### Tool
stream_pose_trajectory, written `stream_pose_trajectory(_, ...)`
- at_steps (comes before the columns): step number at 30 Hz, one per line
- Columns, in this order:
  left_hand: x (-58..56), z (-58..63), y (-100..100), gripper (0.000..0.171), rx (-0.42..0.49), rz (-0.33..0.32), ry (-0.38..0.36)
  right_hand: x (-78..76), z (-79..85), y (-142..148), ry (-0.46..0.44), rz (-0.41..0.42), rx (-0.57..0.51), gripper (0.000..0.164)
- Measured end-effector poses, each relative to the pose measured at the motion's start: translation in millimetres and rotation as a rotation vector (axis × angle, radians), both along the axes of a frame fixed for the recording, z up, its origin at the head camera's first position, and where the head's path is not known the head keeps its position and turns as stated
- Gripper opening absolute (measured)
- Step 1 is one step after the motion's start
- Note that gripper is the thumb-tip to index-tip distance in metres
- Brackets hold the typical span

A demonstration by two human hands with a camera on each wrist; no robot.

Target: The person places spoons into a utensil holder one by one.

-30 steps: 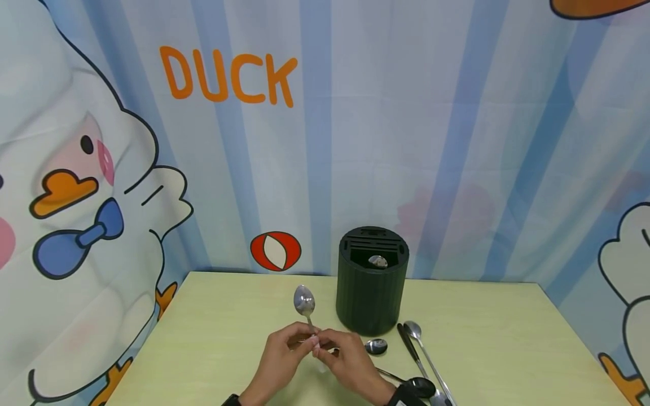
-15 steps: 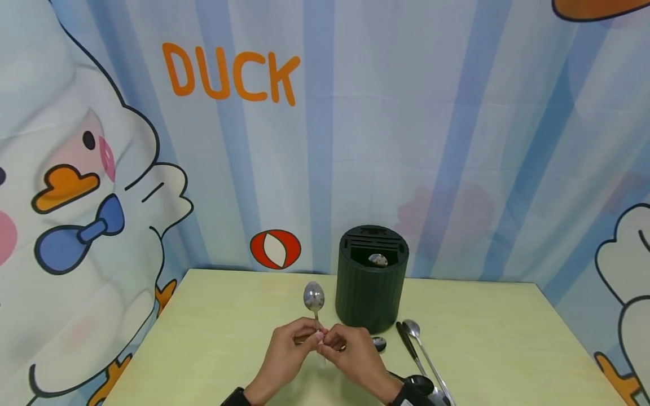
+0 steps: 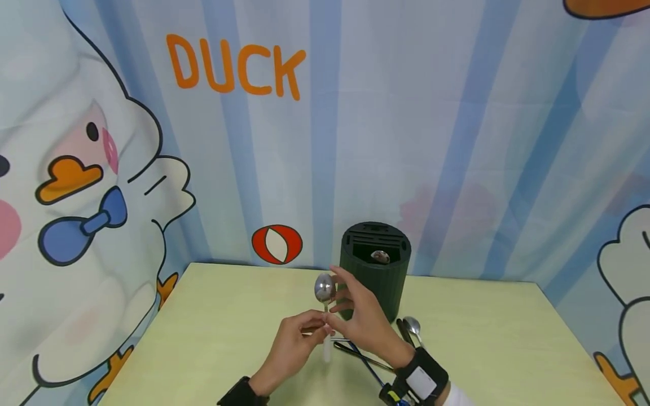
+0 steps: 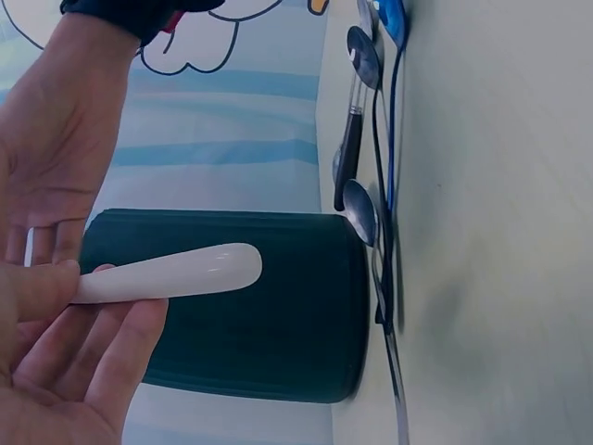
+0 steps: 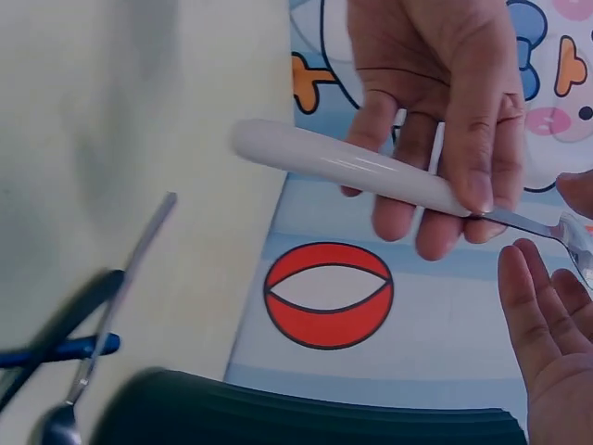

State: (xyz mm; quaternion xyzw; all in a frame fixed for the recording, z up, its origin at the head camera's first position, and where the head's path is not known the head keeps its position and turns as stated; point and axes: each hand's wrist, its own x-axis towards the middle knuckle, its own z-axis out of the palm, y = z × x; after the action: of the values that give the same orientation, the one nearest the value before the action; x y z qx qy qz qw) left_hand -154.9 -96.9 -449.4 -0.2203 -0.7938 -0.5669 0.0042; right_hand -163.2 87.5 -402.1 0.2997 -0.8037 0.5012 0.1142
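Note:
Upright in the air is a spoon (image 3: 325,288) with a metal bowl and a white handle (image 4: 190,272). My left hand (image 3: 297,341) pinches it near the top of the handle, between thumb and fingers. My right hand (image 3: 367,316) is beside the bowl and neck, its fingers spread and extended. In the right wrist view, the right hand's fingers (image 5: 533,297) and thumb lie on either side of the spoon's neck, with a gap visible. Behind the right hand stands a dark green utensil holder (image 3: 393,285) with a slotted top.
Inside the holder sits another spoon (image 3: 380,257), its bowl up. Several utensils lie on the table (image 3: 228,316) in front and to the right, among them a metal spoon (image 4: 361,211) and a blue-handled utensil (image 4: 393,139). A duck-print curtain (image 3: 381,141) closes off the back.
My right hand has left its pinching pose at the handle, moved up beside the bowl and spread its fingers. The spoon has shifted slightly right and now stands more upright, still pinched by my left hand.

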Motion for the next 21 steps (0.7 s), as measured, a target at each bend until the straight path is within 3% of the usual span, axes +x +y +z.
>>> stream_pose_trajectory(4,0.1,4.1,4,0.023,-0.009,-0.024,0.018,-0.2,11.7,0,0.058,-0.021,0.016,0.076)
stream_pose_trajectory(12,-0.2,14.7,10,0.017,0.020,-0.041,0.033,-2.5,20.8,1,0.193,-0.068,0.052,0.053)
stream_pose_trajectory(21,-6.0,29.2,15,0.021,0.010,-0.025,0.102,-5.8,39.1,7,0.280,-0.078,0.041,0.052)
